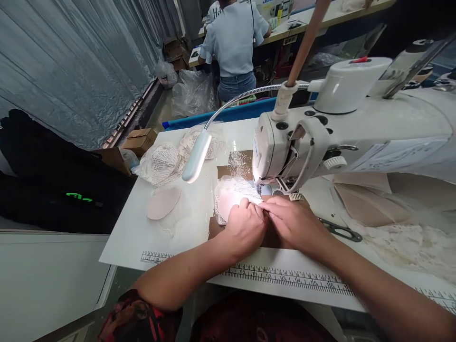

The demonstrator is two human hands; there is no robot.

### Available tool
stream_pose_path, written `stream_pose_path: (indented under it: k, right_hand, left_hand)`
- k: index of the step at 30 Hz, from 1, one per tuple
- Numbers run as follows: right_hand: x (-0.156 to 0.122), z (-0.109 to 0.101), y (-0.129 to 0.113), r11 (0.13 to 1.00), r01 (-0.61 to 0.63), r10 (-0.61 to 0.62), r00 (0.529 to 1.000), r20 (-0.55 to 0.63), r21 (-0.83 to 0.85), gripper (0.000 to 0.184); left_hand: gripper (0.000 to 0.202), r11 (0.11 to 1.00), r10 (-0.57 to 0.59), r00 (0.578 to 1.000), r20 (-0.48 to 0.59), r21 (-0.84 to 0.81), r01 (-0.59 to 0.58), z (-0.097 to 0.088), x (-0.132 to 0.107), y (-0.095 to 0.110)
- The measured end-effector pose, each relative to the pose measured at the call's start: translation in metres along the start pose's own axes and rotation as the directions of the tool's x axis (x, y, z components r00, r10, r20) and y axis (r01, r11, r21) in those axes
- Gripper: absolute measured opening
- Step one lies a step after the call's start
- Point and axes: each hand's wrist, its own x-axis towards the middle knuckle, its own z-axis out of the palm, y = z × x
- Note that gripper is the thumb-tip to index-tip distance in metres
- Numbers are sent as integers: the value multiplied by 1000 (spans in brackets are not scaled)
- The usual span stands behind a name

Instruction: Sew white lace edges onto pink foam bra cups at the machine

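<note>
A pale lace bra cup [228, 202] lies under the needle area of a white sewing machine [274, 147], brightly lit by the lamp. My left hand [247, 225] is curled, its fingers closed on the cup's near edge. Right beside it, my right hand [290, 218] pinches the lace edge close to the presser foot, thumb and index finger together. The fingertips of both hands nearly meet. Glare washes out part of the lace, and the exact stitch spot is hidden behind my fingers.
Lace pieces [162, 164] and a beige cup [164, 203] lie on the table's left side. Scissors [340, 230], beige fabric pieces [370, 199] and cream lace [413, 247] are at right. A lamp [197, 156] hangs over the table. Ahead, a person [233, 42] sits facing away.
</note>
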Motion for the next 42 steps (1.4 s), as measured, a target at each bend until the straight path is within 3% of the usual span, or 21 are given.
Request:
stream_pose_path:
  k: [4,6,12,18,24,34,42]
  right_hand:
    - [-3,13,-2,968,56,-52,998,21,-243,29]
    - [-5,16,-1,945,80,-80,997,14,-318,30]
    - [-3,20,2,893,69,-101,994,-50,-444,40]
    - [7,16,-3,895,-50,17,997,-79,-442,43]
    - [7,18,-4,880,-80,38,994,-98,-467,45]
    - [4,24,1,895,-80,24,991,-131,-440,45]
    - [2,30,8,905,-4,-80,981,-179,-426,49]
  left_hand:
    - [27,997,45,993,110,-60,-39,-30,0,-7]
    - [27,995,67,990,128,-85,-56,-36,2,-16]
    - [29,987,163,986,36,13,-163,-20,11,-40]
    - [30,962,257,965,50,78,-261,-20,24,-55]
    - [32,923,339,939,60,172,-344,-20,27,-61]
    - [33,935,295,955,-28,215,-283,-11,29,-69]
    - [35,942,160,987,-31,303,-143,-15,22,-61]
